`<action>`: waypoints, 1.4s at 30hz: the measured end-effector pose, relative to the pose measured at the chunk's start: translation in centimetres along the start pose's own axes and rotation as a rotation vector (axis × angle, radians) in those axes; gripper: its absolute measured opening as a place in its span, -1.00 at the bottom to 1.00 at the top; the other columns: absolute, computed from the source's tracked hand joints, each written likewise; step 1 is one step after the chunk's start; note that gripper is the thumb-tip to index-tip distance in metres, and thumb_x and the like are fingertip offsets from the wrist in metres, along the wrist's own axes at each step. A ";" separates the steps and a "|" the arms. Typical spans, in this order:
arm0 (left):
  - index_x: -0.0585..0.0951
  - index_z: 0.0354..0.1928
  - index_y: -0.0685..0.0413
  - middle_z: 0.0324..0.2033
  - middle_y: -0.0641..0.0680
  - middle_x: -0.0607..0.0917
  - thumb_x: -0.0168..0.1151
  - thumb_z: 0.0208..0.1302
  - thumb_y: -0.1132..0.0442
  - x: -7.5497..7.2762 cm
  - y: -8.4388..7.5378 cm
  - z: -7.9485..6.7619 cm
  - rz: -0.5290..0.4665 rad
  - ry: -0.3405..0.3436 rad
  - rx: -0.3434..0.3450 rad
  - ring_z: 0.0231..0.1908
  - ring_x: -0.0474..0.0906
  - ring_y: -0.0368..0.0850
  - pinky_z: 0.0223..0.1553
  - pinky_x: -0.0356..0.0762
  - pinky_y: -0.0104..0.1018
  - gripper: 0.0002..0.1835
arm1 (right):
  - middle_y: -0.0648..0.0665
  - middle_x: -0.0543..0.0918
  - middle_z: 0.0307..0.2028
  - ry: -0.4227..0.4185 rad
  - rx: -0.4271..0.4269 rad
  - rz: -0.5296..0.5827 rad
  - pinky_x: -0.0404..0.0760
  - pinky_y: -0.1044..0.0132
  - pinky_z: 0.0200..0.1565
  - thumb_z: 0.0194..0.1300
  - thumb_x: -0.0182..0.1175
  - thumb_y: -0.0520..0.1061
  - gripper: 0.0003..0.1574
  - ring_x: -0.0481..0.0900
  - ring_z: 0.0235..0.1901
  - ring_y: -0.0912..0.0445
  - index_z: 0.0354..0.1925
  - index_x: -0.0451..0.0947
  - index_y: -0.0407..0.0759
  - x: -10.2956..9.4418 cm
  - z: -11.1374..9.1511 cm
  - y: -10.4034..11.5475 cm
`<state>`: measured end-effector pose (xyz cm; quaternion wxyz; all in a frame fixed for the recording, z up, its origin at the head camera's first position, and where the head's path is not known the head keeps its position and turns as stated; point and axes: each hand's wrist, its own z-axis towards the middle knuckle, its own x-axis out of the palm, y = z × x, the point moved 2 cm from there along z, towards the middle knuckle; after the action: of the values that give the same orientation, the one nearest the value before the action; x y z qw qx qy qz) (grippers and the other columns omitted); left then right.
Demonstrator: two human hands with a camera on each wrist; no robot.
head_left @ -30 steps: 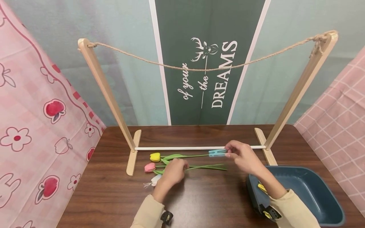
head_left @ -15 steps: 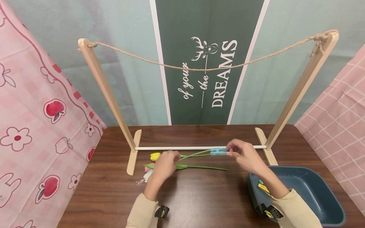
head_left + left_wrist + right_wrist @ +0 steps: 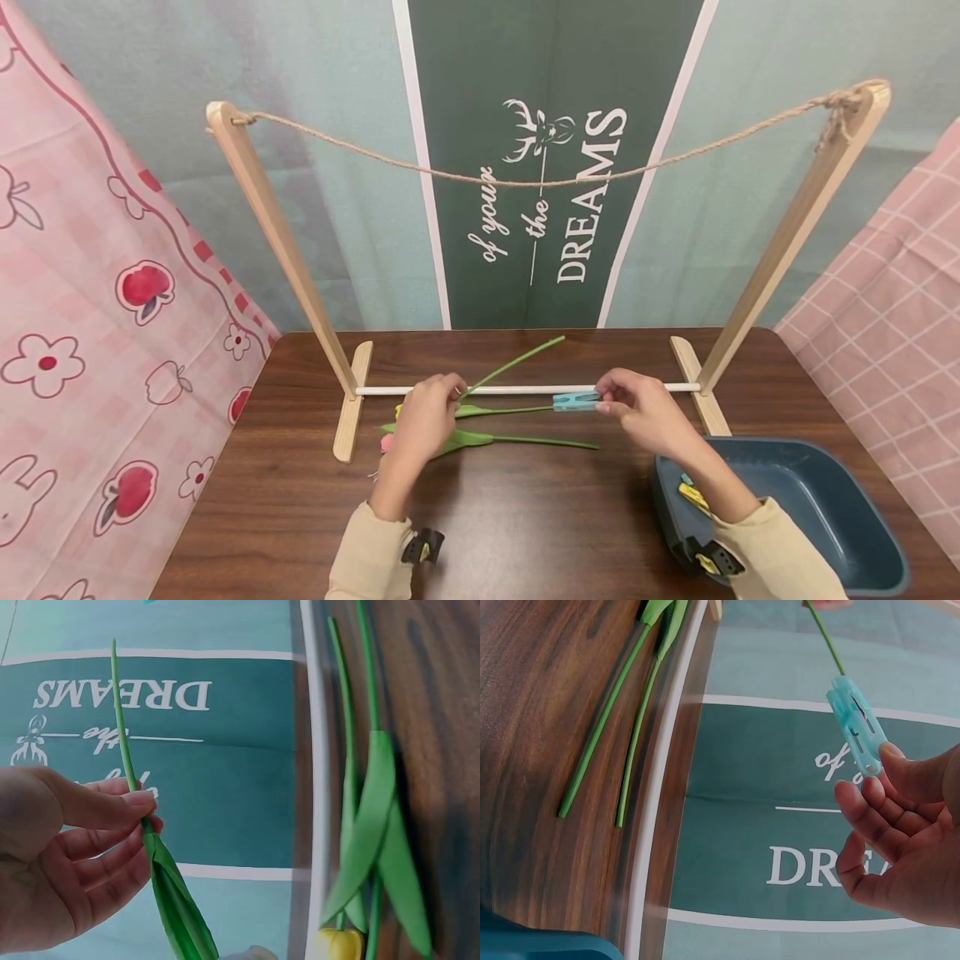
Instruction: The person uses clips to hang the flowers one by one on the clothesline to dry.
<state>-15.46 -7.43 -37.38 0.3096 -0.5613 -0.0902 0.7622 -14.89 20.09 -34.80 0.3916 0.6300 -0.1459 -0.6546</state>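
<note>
My left hand (image 3: pixel 429 421) pinches the green stem (image 3: pixel 122 731) of an artificial tulip between thumb and fingers, raised over the table with the stem end pointing up and right. Its pale bloom is mostly hidden behind the hand. My right hand (image 3: pixel 637 410) holds a light blue clothespin (image 3: pixel 857 724) by one end, between thumb and forefinger. In the right wrist view the held stem meets the clothespin's tip. A yellow tulip (image 3: pixel 342 946) and a pink tulip (image 3: pixel 387 442) lie on the table, partly covered by my left hand and forearm.
A wooden frame (image 3: pixel 798 225) carries a sagging twine rope (image 3: pixel 540 184) above and a white rod (image 3: pixel 517 390) low down. At the right stands a dark blue basin (image 3: pixel 832 492), with yellow clothespins (image 3: pixel 693 497) beside my right forearm. Curtains surround the table.
My left hand has picked up the pale tulip and moved left and away from me, its stem swinging upward. The right hand with the clothespin stays nearly in place.
</note>
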 end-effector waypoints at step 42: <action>0.57 -0.30 0.27 -0.51 0.11 0.62 0.28 0.02 0.51 -5.3 -2.2 5.4 -0.225 -0.362 -0.038 -0.45 0.59 -0.04 -0.37 0.50 -0.18 -0.83 | -0.02 0.42 -0.54 0.032 0.004 -0.005 0.36 0.35 -0.52 0.07 0.20 -0.44 -0.85 0.37 -0.56 0.14 -0.37 0.50 -0.26 0.0 0.4 -0.4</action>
<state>-18.62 -7.62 -30.16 0.3610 -0.4071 -0.2209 0.8094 -15.38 20.25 -35.03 0.3909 0.6417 -0.1392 -0.6450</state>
